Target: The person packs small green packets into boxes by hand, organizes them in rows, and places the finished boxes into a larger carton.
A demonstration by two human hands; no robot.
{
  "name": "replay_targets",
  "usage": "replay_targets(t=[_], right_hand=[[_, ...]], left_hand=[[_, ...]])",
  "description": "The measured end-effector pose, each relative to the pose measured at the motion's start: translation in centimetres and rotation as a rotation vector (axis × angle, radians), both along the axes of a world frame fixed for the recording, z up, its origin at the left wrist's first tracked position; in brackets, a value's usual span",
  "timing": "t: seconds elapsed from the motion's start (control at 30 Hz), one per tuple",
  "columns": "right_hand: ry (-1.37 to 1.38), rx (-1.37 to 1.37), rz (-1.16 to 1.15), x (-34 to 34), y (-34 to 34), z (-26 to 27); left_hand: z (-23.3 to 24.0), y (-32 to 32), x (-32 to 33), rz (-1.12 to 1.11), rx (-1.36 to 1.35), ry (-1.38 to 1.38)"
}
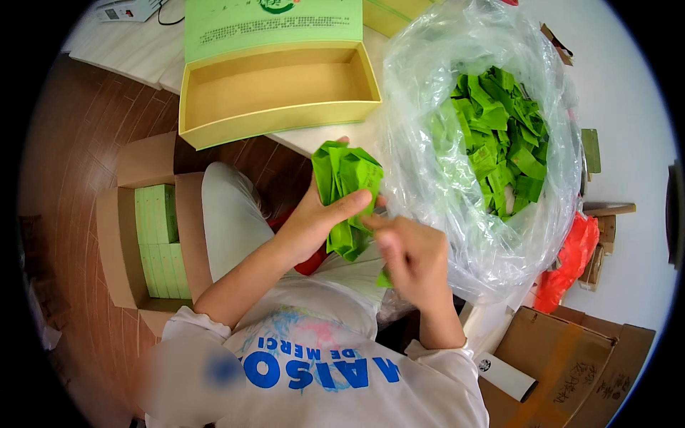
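Several green packets [342, 171] are bunched in my left hand [321, 219], its thumb laid across their front, over my lap. My right hand [412, 257] is just to the right, fingers curled and blurred, its fingertips at the packets' lower right edge. A small piece of green shows below my right fingers; whether they grip it, I cannot tell. Beyond my hands, an opened box [278, 115] with a yellow inside and a green lid [273, 32] rests at the table's edge. To the right, a large clear plastic bag [417, 160] holds many loose green packets [497, 139].
On the floor at left, an open cardboard carton [120, 251] holds light green boxes [160, 241]. A red plastic bag [570, 262], a brown cardboard box [556, 353] and a white box [505, 374] are at right. A white device [126, 9] stands on the table [128, 48].
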State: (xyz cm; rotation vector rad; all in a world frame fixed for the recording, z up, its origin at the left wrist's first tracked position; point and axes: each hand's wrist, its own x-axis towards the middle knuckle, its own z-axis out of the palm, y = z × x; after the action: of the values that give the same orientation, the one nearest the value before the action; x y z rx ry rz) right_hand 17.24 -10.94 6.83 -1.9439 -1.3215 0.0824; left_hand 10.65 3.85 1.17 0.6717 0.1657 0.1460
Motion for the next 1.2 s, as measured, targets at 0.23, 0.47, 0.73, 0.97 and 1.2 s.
replay_targets(t=[0.23, 0.47, 0.73, 0.97, 1.2], right_hand=[[1.399, 0.446, -0.222, 0.8, 4.2, -2.1], [1.267, 0.558, -0.551, -0.2, 8.1, -7.2], [0.453, 0.223, -0.317, -0.6, 7.8, -6.9], [0.269, 0.02, 0.083, -0.6, 7.9, -3.3], [0.617, 0.208, -0.06, -0.4, 10.5, -3.0]], left_hand=[[-2.2, 1.3, -2.8, 0.065, 0.107, 0.097], [-3.8, 0.3, -3.9, 0.088, 0.767, 0.097], [-5.1, 2.5, -5.0, 0.117, 0.642, 0.119], [-3.4, 4.9, -5.6, 0.071, 0.602, 0.159], [-1.6, 7.4, -5.6, 0.175, 0.745, 0.086]])
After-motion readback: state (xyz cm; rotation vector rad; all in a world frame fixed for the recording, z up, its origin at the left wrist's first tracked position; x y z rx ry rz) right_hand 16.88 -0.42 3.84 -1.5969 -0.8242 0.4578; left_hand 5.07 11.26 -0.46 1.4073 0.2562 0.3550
